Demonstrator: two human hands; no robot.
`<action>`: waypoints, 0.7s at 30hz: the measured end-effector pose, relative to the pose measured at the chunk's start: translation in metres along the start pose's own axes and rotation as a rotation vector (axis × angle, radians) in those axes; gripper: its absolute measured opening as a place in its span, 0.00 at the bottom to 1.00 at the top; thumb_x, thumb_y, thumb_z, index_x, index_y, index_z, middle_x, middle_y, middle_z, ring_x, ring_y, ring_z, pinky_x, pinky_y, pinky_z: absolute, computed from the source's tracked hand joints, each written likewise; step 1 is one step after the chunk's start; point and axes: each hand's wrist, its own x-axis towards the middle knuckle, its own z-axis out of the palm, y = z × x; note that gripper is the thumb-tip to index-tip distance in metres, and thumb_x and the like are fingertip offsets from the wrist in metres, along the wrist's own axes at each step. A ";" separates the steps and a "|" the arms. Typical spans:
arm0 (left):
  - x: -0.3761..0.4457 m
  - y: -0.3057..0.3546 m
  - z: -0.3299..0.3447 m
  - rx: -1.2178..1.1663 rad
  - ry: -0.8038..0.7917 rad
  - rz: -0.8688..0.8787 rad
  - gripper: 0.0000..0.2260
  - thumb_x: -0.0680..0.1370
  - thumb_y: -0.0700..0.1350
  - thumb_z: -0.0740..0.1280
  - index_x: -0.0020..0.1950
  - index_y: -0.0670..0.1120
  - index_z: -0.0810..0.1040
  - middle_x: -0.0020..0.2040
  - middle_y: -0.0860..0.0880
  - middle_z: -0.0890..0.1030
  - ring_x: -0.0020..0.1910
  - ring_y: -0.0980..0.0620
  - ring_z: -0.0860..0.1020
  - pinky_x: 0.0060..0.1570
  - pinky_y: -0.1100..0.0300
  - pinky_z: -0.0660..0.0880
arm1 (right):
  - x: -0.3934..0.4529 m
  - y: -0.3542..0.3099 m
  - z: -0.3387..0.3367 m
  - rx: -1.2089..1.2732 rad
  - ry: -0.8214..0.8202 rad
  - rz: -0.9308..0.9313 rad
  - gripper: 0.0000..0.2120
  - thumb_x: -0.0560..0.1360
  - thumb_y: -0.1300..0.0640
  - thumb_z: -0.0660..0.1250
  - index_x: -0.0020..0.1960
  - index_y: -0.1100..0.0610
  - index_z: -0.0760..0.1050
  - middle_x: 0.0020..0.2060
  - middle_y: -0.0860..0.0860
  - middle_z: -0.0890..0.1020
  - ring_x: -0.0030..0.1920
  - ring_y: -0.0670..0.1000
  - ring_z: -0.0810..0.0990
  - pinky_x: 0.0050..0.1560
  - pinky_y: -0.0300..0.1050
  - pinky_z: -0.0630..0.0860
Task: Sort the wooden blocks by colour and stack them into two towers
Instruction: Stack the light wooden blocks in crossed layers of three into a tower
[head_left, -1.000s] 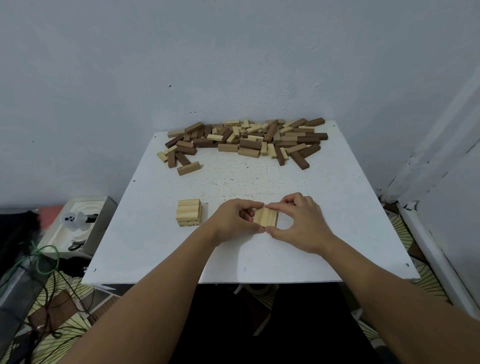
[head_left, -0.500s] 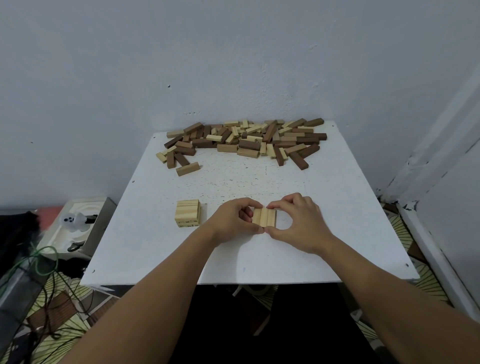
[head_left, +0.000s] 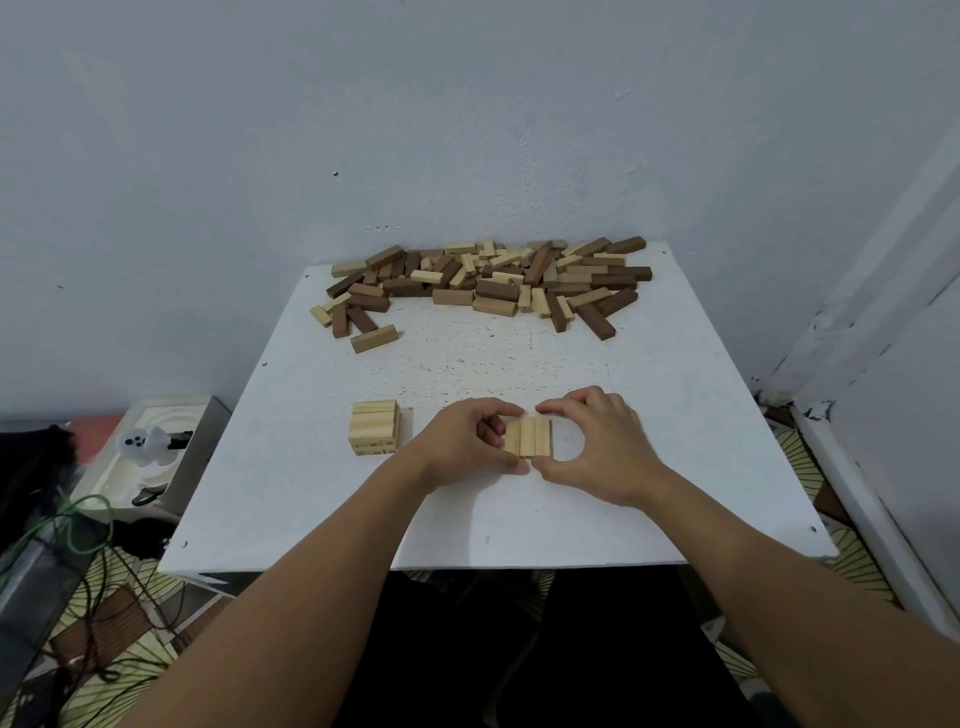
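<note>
Fingertips (head_left: 511, 411) of the left hand (head_left: 467, 441) and those of the right hand (head_left: 597, 441) curled around a row of three pale blocks (head_left: 528, 437), which lay side by side on the white table (head_left: 675, 415), their long sides touching. The left thumb pressed the near end of the row and the left forefinger its far end; the right thumb and forefinger pinched the same ends from the other side, so that both hands grasped the row between them. The remaining right fingers arched clear of the wood.

Just left of the left hand, apart from it, stood a short stack (head_left: 375, 428) of pale blocks, a few layers high, square and upright. Along the far edge of the table, against the wall (head_left: 467, 130), lay a loose pile (head_left: 483, 283) of dark and pale blocks, mixed and pointing every way, well apart from the hands. One pale block (head_left: 374, 339) sat at the pile's near left fringe.

Both forearms reached in from the near edge. To the left of the table, lower down, were a white and grey box (head_left: 156, 457) holding a small white figure (head_left: 145, 444), and green cable (head_left: 78, 519) over a patterned floor (head_left: 104, 597).
</note>
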 end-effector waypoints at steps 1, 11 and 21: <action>0.000 0.000 -0.001 -0.015 -0.008 -0.007 0.33 0.66 0.44 0.85 0.69 0.56 0.79 0.48 0.53 0.78 0.41 0.60 0.77 0.47 0.67 0.77 | 0.000 0.000 -0.001 -0.001 -0.003 0.001 0.33 0.68 0.33 0.72 0.71 0.37 0.70 0.59 0.39 0.67 0.63 0.43 0.62 0.71 0.47 0.61; 0.002 0.001 -0.004 -0.025 -0.036 -0.017 0.23 0.68 0.42 0.84 0.60 0.55 0.84 0.47 0.53 0.78 0.40 0.60 0.76 0.44 0.68 0.75 | -0.001 0.000 -0.004 0.032 -0.022 0.000 0.28 0.70 0.33 0.73 0.68 0.36 0.74 0.60 0.39 0.68 0.62 0.42 0.62 0.69 0.46 0.61; 0.000 -0.002 -0.002 -0.004 -0.019 0.006 0.24 0.69 0.43 0.83 0.62 0.54 0.84 0.47 0.54 0.79 0.41 0.60 0.77 0.47 0.67 0.77 | -0.002 0.000 -0.003 0.019 -0.014 0.003 0.28 0.69 0.32 0.73 0.67 0.35 0.75 0.59 0.38 0.68 0.61 0.41 0.62 0.68 0.45 0.64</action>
